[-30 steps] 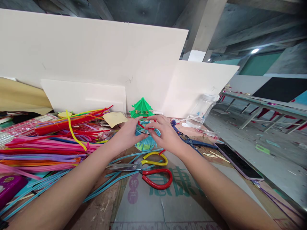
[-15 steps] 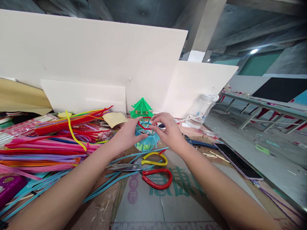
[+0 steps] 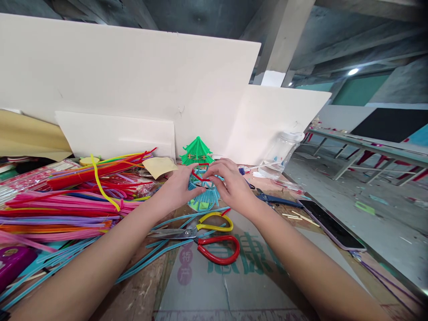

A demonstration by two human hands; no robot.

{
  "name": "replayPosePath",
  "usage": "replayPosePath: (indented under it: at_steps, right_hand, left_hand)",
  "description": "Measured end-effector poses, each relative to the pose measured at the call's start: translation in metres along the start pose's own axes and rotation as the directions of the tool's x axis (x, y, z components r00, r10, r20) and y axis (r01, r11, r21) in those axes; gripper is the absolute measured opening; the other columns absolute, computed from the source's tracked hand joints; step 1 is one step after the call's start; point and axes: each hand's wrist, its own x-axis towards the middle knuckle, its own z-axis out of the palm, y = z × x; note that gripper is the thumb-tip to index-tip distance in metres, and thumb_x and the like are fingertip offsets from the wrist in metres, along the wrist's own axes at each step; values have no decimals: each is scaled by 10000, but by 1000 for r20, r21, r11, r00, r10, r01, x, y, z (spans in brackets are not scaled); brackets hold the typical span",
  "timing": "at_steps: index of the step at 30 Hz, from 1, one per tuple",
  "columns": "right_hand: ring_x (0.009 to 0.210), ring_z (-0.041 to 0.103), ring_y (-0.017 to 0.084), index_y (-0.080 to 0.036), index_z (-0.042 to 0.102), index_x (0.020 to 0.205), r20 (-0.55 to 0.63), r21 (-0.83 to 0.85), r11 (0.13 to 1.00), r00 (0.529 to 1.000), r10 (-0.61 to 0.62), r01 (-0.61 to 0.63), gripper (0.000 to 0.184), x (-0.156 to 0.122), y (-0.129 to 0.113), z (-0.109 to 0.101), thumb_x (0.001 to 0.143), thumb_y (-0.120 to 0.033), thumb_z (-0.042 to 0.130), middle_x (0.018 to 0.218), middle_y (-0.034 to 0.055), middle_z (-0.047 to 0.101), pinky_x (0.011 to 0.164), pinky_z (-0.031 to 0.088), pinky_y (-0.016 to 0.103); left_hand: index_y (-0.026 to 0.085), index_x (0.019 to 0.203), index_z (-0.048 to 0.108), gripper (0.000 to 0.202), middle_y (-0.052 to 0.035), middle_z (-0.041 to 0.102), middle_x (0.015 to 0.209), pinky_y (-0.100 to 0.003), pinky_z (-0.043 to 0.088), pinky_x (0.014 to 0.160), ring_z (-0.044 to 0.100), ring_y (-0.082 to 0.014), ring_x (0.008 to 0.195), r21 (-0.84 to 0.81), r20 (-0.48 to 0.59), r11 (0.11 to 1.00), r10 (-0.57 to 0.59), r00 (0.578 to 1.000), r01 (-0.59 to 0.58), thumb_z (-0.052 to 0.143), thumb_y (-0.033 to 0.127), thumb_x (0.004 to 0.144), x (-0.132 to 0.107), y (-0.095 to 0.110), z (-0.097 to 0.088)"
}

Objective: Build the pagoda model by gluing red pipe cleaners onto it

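Frame centre: pagoda-like model [image 3: 197, 156] | green top [image 3: 198, 146] and blue skirt [image 3: 207, 197] already formed; red strip [image 3: 197, 177] bent across midsection, seemingly not yet secured | left hand [image 3: 177, 189] thumb and forefinger parted, right hand [image 3: 234, 185] fingers narrowed at strip; grips cannot be told

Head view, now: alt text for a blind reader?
A person's left hand and right hand are at a bent red strip midway up a small green-roofed model. Scissors with one yellow and one red handle lie in front, colourful pipe cleaners left, a phone right.
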Motion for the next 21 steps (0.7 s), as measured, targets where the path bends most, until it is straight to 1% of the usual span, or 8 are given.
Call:
replayPosePath:
  at_steps: [6, 10, 13, 15, 21]
  right_hand:
    - [1052, 531, 240, -222, 583, 989, 10, -12, 1000, 1000, -19, 19, 159, -1, -1, 1, 935, -129, 465, 1014, 81, 620, 958, 426, 437]
    - [1043, 534, 234, -212, 571, 971, 3, -47, 998, 999, -50, 50, 138, -1, -2, 3, 935, -125, 471, 993, 82, 626, 947, 427, 433]
    - [1053, 535, 234, -222, 561, 971, 8, -78, 995, 998, -66, 66, 154, -1, -2, 3, 933, -113, 460, 992, 77, 631, 982, 406, 455]
    - [1058, 537, 235, -229, 559, 971, 16, -82, 995, 998, -60, 61, 157, 0, -2, 3, 935, -118, 454, 994, 74, 634, 999, 395, 465]
    - [1042, 535, 235, -223, 568, 958, 21, -49, 998, 999, -43, 44, 133, 0, -3, 2, 940, -140, 466, 983, 77, 636, 952, 423, 440]
  left_hand:
    - [178, 1387, 428, 625, -131, 570, 1329, -465, 412, 1042, 524, -297, 1237, -18, -2, 1000, 16, 1000, -16, 620, 407, 839, 0, 4, -2]
    - [192, 1371, 454, 600, -121, 585, 1308, -469, 419, 1032, 534, -299, 1221, -27, -4, 999, 22, 1000, -22, 623, 391, 831, 0, 4, -3]
    - [190, 1374, 448, 610, -125, 583, 1309, -465, 418, 1033, 531, -302, 1224, -27, -3, 999, 29, 1000, -29, 627, 394, 828, 1, 3, -2]
    - [188, 1380, 436, 612, -128, 570, 1324, -465, 411, 1041, 520, -301, 1239, -19, 3, 999, 27, 1000, -27, 619, 400, 836, 1, 3, -2]
    - [176, 1378, 426, 613, -137, 567, 1315, -462, 412, 1039, 523, -298, 1232, -12, 8, 999, 39, 999, -38, 610, 415, 844, 1, 2, -1]
